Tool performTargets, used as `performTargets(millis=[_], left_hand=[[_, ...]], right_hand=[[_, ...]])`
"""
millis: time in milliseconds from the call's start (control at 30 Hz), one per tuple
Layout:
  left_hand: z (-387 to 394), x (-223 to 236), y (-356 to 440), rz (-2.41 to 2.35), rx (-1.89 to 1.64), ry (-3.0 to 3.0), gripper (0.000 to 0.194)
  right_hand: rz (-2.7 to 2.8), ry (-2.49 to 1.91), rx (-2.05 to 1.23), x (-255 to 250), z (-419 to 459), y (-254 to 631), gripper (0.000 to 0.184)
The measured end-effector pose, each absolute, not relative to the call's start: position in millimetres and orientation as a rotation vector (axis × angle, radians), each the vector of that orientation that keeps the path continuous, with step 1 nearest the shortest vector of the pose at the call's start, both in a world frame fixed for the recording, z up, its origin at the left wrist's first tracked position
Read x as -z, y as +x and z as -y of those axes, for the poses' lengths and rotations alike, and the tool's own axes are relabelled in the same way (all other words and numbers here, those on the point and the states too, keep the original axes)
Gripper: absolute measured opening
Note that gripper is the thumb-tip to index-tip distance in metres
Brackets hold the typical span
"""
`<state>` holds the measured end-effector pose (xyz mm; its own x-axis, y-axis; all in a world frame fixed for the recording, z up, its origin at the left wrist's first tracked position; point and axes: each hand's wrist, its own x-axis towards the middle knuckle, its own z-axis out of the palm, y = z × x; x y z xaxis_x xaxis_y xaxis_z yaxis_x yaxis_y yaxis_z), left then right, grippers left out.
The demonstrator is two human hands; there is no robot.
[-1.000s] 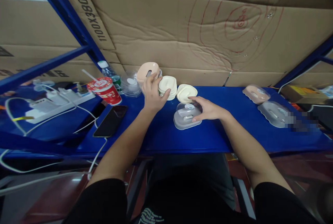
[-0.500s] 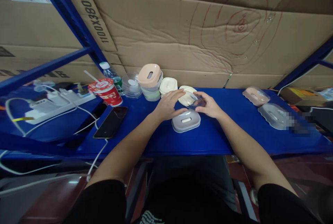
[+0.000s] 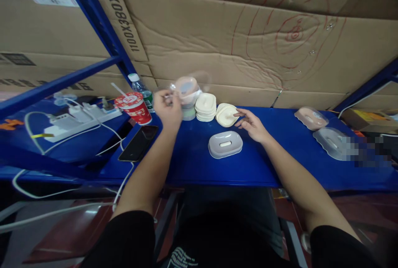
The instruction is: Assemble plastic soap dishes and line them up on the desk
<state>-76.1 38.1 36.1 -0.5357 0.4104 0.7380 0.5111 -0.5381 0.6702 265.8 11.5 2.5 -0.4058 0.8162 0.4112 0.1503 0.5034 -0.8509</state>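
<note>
My left hand (image 3: 169,109) is raised at the back left of the table, fingers curled on a clear plastic cover (image 3: 203,80) smeared by motion. Through the cover shows a stack of peach and grey oval soap-dish-like pieces (image 3: 186,89). My right hand (image 3: 251,125) has its fingers apart and nothing in it. Its fingertips are at the edge of two overlapping cream pieces (image 3: 226,115); whether they touch, I cannot tell. A grey oval dish (image 3: 225,144) with a slot in the middle lies in front, between my forearms.
Stacked cream pieces (image 3: 205,107) stand beside the peach stack. At left are a red cup (image 3: 135,108) with a straw, a bottle (image 3: 143,91), a phone (image 3: 138,142) and a power strip (image 3: 83,123). Peach (image 3: 311,118) and grey (image 3: 331,142) dishes lie at right. Cardboard (image 3: 202,31) closes the back.
My left hand has moved left and back with the clear cover, away from my right hand. My right hand has let go of the cover, its fingers now apart. The view has shifted slightly.
</note>
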Motion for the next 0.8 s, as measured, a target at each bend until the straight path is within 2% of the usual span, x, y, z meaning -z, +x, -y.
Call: performTargets(millis=[67,167,400,500,633,800], left_hand=[[-48,-44,-97,1.525,2.449,-1.178,0.015],[-58,-51,-118,1.578,2.547,-0.961,0.028],[-69,-36,-126,1.874,2.559,-0.951,0.036],[-72,-28,-126,1.958,2.502,-1.027,0.043],[-72,-24,-128,2.038,2.407,-1.092,0.051],[-74,-24,-130,1.848,2.315,-1.062,0.039]], right_hand=[[1.888,-0.867,-0.878,-2,-13,266,0.079],[1.964,-0.928,-0.796,0,-12,265,0.071],[2.058,-0.983,-0.71,1,-11,265,0.066],[2.147,-0.971,-0.679,-1,-10,268,0.074],[2.353,-0.971,-0.688,-4,-5,267,0.096],[2.54,-0.917,-0.72,-7,0,264,0.115]])
